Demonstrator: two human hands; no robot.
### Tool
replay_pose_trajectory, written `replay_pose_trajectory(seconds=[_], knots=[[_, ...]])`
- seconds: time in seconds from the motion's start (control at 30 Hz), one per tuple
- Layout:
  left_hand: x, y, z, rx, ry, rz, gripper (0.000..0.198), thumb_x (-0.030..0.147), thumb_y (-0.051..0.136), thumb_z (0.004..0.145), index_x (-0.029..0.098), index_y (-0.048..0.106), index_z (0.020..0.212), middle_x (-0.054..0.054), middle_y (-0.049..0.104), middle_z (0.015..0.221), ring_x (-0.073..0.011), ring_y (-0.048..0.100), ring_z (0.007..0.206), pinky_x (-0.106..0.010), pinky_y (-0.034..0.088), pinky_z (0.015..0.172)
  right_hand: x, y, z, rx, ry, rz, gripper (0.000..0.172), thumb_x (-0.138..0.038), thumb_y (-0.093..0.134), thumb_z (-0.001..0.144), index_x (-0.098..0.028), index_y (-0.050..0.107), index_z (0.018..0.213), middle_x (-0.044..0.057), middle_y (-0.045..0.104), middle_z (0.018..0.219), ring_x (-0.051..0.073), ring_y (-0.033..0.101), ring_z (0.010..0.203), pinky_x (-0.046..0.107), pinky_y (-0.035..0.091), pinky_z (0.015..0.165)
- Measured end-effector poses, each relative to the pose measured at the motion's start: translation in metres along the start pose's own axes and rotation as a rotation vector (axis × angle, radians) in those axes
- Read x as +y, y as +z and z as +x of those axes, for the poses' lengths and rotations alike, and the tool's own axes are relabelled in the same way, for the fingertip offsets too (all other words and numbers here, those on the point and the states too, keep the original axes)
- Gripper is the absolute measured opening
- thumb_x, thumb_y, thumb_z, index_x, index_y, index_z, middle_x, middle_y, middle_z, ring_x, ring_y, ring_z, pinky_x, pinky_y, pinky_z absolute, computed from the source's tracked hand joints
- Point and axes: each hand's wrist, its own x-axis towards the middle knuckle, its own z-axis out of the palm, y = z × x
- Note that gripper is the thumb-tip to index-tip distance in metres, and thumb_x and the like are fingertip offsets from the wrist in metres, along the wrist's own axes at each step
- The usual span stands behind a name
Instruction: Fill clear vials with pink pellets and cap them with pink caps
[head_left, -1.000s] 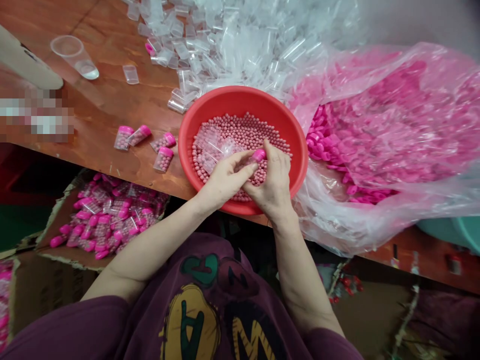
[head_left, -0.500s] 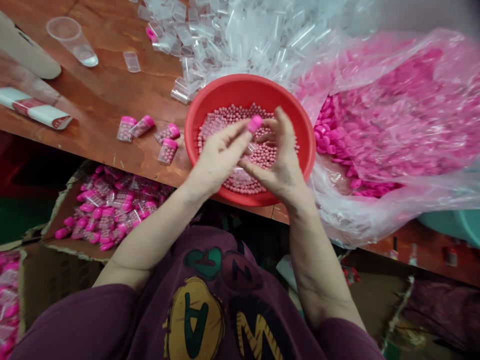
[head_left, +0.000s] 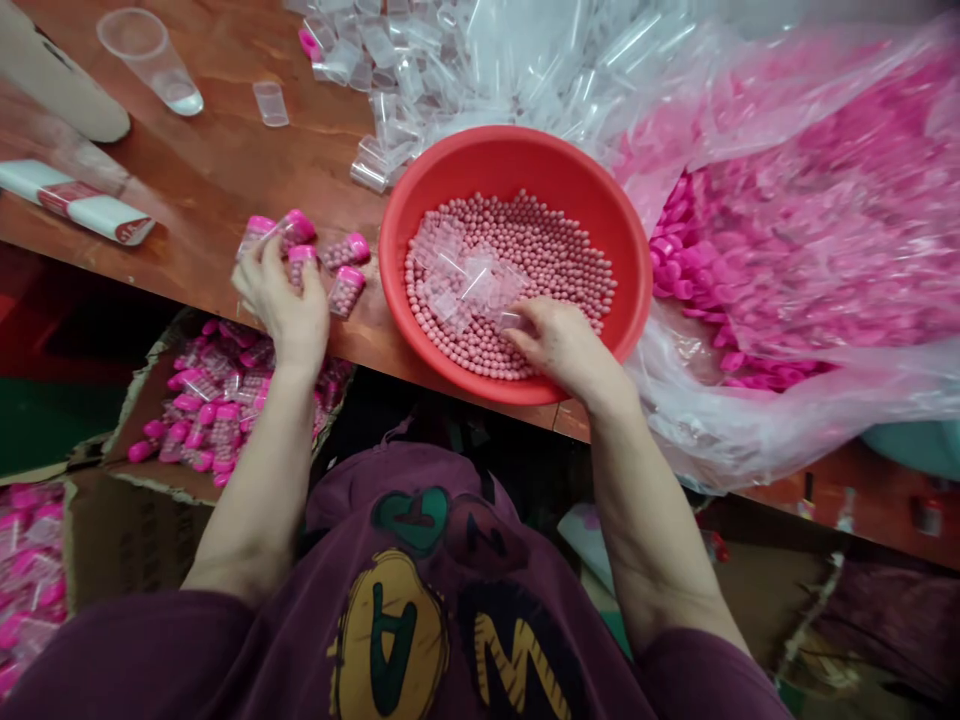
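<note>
head view | facing forward, down | near, above red bowl (head_left: 517,150)

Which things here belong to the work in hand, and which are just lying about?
Seemingly part of the work: red basin, pink beads, clear tubes, pink caps, filled tubes.

Apparently just lying about: plastic cup, white-and-red packet, teal container.

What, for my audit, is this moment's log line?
left hand: at capped vials | right hand: in bowl | bowl contents: beads, clear tubes

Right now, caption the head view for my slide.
Left hand at pink-capped vials, right hand at a red bowl of pink beads.
</note>
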Motion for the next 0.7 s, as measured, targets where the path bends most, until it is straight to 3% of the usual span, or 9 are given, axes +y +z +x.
replay_pose_trajectory(seconds=[0.03,0.1,0.2,0.27,0.33,0.47,0.6,0.7], knots=[[0.016,-0.003,-0.004,0.052,0.061,0.003,0.035,0.024,0.061,0.099,0.021,0.068,0.134,-0.014,0.064,0.144,-0.0341,0.054,0.144,-0.057,0.04,0.126,0.0,-0.004,-0.001,0.025,0.014,0.068,0.02,-0.025,0.066,0.095,-0.016,0.076,0.111,0.009,0.078,0.096,0.026,0.071,0.086,0.042,0.059,0.088],[0.054,-0.008,-0.016,0.012,0.295,-0.097,0.031,0.019,0.055,0.101,0.023,0.069,0.128,-0.012,0.067,0.136,-0.0307,0.058,0.138,-0.054,0.042,0.125,0.0,-0.012,-0.004,0.047,0.01,0.226,0.034,-0.025,0.064,0.095,-0.017,0.072,0.127,0.008,0.079,0.102,0.024,0.072,0.087,0.042,0.061,0.089],[0.11,-0.006,-0.037,-0.414,0.737,-0.274,0.031,0.02,0.053,0.104,0.02,0.069,0.131,-0.014,0.067,0.144,-0.029,0.06,0.134,-0.049,0.045,0.122,-0.002,-0.023,-0.011,0.005,-0.043,0.397,0.051,-0.028,0.062,0.096,-0.019,0.063,0.145,0.008,0.078,0.117,0.023,0.072,0.097,0.043,0.062,0.096],[0.138,0.005,-0.049,-0.687,0.863,-0.318,0.032,0.016,0.047,0.104,0.015,0.069,0.128,-0.017,0.065,0.145,-0.031,0.06,0.132,-0.051,0.045,0.12,-0.001,-0.026,-0.015,-0.028,-0.073,0.514,0.055,-0.036,0.064,0.098,-0.021,0.059,0.15,0.007,0.076,0.122,0.023,0.072,0.102,0.044,0.063,0.099],[0.157,0.018,-0.053,-0.848,0.846,-0.351,0.03,0.014,0.044,0.103,0.013,0.071,0.117,-0.02,0.067,0.135,-0.0325,0.061,0.128,-0.052,0.045,0.118,0.003,-0.027,-0.019,-0.016,-0.07,0.654,0.064,-0.046,0.069,0.097,-0.023,0.054,0.155,0.006,0.075,0.122,0.023,0.072,0.103,0.045,0.064,0.098],[0.174,0.036,-0.042,-1.002,0.826,-0.369,0.015,0.015,0.058,0.093,0.017,0.071,0.1,-0.014,0.067,0.114,-0.0306,0.062,0.114,-0.047,0.048,0.112,0.017,-0.028,-0.027,0.071,0.041,0.809,0.081,-0.062,0.08,0.091,-0.029,0.047,0.157,0.001,0.075,0.106,0.02,0.072,0.089,0.042,0.067,0.084],[0.171,0.048,-0.041,-1.155,0.806,-0.218,0.008,0.01,0.067,0.079,0.017,0.064,0.077,-0.011,0.064,0.095,-0.032,0.065,0.104,-0.049,0.048,0.108,0.033,-0.041,-0.042,0.416,0.092,0.703,0.06,-0.063,0.078,0.094,-0.031,0.061,0.141,0.002,0.076,0.106,0.019,0.073,0.089,0.04,0.067,0.085],[0.161,0.062,-0.058,-1.256,0.694,-0.222,0.028,0.014,0.068,0.078,0.023,0.048,0.06,-0.005,0.05,0.07,-0.0311,0.066,0.094,-0.048,0.047,0.105,0.058,-0.058,-0.07,0.649,0.186,0.618,0.04,-0.057,0.073,0.098,-0.029,0.07,0.126,0.003,0.079,0.107,0.017,0.072,0.083,0.04,0.066,0.083]])
